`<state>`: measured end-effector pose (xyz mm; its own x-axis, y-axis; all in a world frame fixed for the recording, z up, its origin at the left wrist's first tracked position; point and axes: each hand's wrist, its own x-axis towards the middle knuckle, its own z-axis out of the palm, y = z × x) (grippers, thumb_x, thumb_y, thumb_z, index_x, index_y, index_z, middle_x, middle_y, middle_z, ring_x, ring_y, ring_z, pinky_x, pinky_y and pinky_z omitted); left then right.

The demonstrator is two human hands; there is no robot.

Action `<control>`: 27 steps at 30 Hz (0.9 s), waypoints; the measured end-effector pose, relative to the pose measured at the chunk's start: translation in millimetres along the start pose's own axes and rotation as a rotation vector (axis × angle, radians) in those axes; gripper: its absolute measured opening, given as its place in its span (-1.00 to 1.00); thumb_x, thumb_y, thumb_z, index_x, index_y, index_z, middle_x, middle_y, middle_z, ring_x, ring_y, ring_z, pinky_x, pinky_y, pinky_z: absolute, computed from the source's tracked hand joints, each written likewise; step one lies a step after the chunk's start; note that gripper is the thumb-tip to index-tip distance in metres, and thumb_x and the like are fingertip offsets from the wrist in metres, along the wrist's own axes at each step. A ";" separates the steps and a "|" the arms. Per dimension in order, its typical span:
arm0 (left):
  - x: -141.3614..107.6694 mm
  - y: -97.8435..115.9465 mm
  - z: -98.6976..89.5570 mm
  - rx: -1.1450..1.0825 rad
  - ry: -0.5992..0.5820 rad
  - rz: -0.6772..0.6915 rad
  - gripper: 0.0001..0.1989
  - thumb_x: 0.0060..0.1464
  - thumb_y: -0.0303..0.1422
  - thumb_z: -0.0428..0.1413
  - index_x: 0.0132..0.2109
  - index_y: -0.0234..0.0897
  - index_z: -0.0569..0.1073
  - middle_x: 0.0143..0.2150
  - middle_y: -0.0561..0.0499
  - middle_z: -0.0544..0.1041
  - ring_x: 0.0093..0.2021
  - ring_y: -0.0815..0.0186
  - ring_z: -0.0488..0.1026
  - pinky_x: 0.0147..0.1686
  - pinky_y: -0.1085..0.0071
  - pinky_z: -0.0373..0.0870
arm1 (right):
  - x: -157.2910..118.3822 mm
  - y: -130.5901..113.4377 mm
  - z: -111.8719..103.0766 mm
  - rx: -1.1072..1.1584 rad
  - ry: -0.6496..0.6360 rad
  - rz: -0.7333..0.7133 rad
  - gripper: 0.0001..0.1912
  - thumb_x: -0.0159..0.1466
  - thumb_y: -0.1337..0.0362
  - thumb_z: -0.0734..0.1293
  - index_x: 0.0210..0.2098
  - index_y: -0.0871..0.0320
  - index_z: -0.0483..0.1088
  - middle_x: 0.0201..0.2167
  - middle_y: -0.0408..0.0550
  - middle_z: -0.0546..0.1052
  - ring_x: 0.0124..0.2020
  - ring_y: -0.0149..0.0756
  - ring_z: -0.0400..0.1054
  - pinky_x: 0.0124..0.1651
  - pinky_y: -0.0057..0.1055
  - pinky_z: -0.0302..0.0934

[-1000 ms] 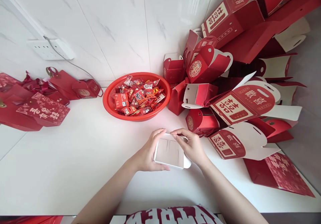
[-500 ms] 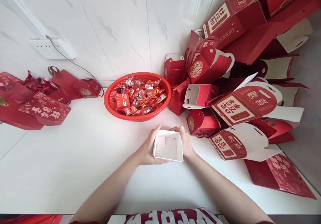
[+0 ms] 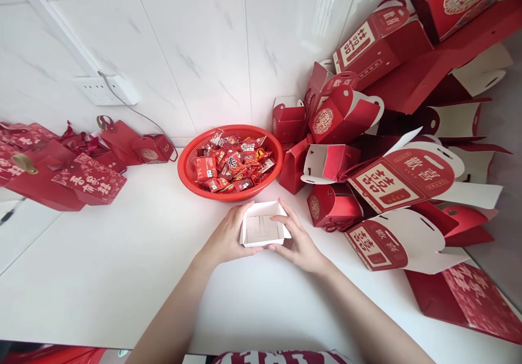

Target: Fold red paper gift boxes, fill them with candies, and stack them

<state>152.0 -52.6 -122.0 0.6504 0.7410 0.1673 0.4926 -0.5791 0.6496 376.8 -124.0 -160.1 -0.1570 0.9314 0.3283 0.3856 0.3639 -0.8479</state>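
- White table [image 3: 122,277], spreading across the lower frame.
- Pile of red boxes [image 3: 391,184], crowding the right side.
- Red boxes [image 3: 92,179], grouped at the left.
- Red basket [image 3: 185,162], at the centre.
- Left hand [image 3: 226,239], fingers gripping the white box's left side.
- Right hand [image 3: 302,247], fingers bent around its right side, one over the opening.
- White box [image 3: 263,234], open upward, just below the basket.
- Wrapped packets [image 3: 232,162], heaped inside the basket.

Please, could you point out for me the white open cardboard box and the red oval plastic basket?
White open cardboard box [image 3: 261,230]: head view, on its inner floor.
Red oval plastic basket [image 3: 187,162]: head view, on its left inner wall.
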 end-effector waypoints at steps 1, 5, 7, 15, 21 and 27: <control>-0.4 4.3 -2.6 0.038 -0.003 -0.013 0.08 -0.13 -0.16 0.36 0.41 -0.05 -0.08 0.29 -0.19 0.23 0.24 -0.05 0.24 0.13 0.08 0.32 | -0.4 -0.3 2.8 0.033 0.006 0.016 -0.49 0.27 0.06 0.38 0.16 0.01 0.26 0.46 0.10 -0.21 0.40 -0.01 -0.05 0.18 -0.14 0.27; -5.8 25.1 -13.5 0.332 -0.005 -0.109 0.11 -0.17 -0.02 0.35 0.42 0.02 -0.05 0.17 -0.15 0.36 0.12 -0.08 0.31 0.02 0.03 0.32 | -2.6 -4.7 5.4 0.054 0.027 0.032 -0.53 0.27 0.08 0.38 0.13 0.00 0.29 0.46 0.08 -0.20 0.36 0.01 0.05 -0.01 -0.24 0.42; -10.7 39.4 -22.3 0.482 -0.001 -0.166 0.08 -0.21 0.03 0.35 0.40 0.03 0.04 0.14 -0.16 0.38 0.10 -0.12 0.31 0.00 0.02 0.30 | -4.0 -8.8 3.5 0.041 0.037 0.024 -0.54 0.27 0.09 0.38 0.12 0.01 0.30 0.45 0.08 -0.17 0.40 0.04 -0.04 -0.03 -0.24 0.43; 18.2 68.1 -86.3 0.395 -0.031 -0.160 -0.61 0.25 -0.07 -0.01 0.12 -0.06 0.45 -0.03 0.00 0.54 -0.12 0.16 0.49 -0.15 0.31 0.36 | -8.9 -10.9 -1.2 -0.095 0.141 -0.039 -0.52 0.42 0.14 0.18 0.30 -0.01 0.09 0.45 0.06 -0.14 0.43 0.01 -0.16 0.30 0.08 0.08; 68.2 2.5 -114.0 0.527 0.168 -0.443 -0.79 0.18 -0.35 0.00 -0.21 -0.19 0.54 -0.17 0.00 0.61 -0.13 0.15 0.52 -0.13 0.29 0.35 | -8.6 -2.6 -2.1 -0.107 0.360 -0.048 -0.60 0.43 0.21 0.15 0.24 0.01 0.12 0.35 0.13 0.07 0.36 -0.01 0.00 0.26 0.10 0.11; 76.5 -24.7 -110.0 0.560 0.135 -0.583 -0.63 -0.04 -0.02 0.21 -0.20 -0.20 0.51 -0.14 -0.08 0.61 -0.05 -0.03 0.51 0.13 0.00 0.16 | -8.3 -6.0 -3.7 -0.088 0.417 -0.013 -0.65 0.41 0.25 0.18 0.17 0.03 0.19 0.29 0.14 0.16 0.29 -0.01 0.11 0.10 -0.02 0.26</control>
<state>125.9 55.8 -43.7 0.1431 0.9893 0.0282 0.9690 -0.1458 0.1994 379.1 -133.8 -156.3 0.2115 0.8433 0.4940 0.4646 0.3579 -0.8099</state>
